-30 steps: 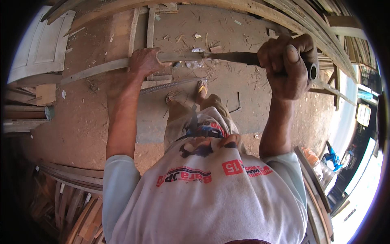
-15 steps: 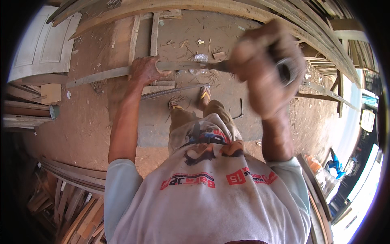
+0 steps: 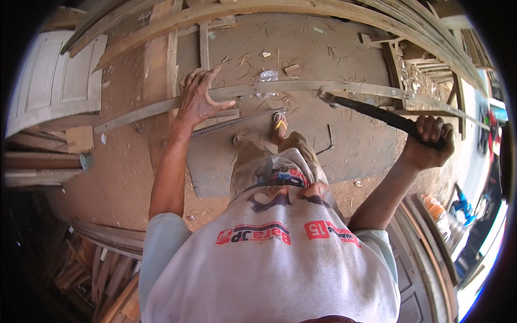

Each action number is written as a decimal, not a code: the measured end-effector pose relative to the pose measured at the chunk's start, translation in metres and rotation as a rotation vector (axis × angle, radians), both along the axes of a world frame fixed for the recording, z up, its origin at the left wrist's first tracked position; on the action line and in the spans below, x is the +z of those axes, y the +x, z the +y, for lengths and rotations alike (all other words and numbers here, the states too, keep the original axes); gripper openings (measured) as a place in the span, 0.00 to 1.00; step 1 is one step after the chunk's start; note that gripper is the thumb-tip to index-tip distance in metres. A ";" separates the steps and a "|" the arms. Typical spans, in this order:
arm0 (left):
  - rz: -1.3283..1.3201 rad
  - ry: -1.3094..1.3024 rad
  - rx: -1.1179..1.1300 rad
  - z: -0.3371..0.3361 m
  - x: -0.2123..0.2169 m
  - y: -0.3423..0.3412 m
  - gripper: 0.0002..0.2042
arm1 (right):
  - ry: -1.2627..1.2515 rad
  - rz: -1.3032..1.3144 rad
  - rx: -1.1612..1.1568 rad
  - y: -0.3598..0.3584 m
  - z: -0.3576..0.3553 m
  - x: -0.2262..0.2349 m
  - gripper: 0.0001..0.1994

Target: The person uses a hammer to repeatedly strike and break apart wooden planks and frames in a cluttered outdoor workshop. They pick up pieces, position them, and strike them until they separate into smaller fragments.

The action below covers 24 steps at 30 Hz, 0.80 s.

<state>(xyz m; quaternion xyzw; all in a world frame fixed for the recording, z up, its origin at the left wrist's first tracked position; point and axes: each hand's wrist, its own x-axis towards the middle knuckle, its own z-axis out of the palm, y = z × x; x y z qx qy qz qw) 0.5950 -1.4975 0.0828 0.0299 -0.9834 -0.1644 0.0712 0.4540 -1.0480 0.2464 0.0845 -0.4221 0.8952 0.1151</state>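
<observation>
**Wooden strip held flat, blade resting on it**

The wooden strip [image 3: 280,89] is a long, thin, greyish length of wood that runs across the ground from the left, near a white door [image 3: 51,86], over to the right, where it passes under a stack of planks [image 3: 431,48]. It lies over a dark board [image 3: 323,145] on the dirt floor, crossing it near its far edge.

The left hand [image 3: 200,99] is pressed down on the strip toward its left half — fingers spread wide and open, palm on the wood, thumb pointing right along the strip. Just below it a ridged metal bar [image 3: 231,123] lies at a slant.

The right hand [image 3: 429,141] is closed in a firm fist around the handle of a long dark blade [image 3: 366,110]. The blade slants up and to the left from the fist, and its tip sits on or right at the strip — whether it bites into the wood cannot be told.

Between the two hands, below the strip, a foot in a yellow sandal [image 3: 279,125] stands on the dark board. Wood chips [image 3: 293,69] are scattered on the ground beyond the strip. More timber [image 3: 102,269] is piled at the lower left.
</observation>
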 end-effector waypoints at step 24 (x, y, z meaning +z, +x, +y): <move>0.122 0.117 -0.132 0.024 0.001 0.011 0.44 | 0.331 0.160 0.337 0.050 -0.143 0.031 0.10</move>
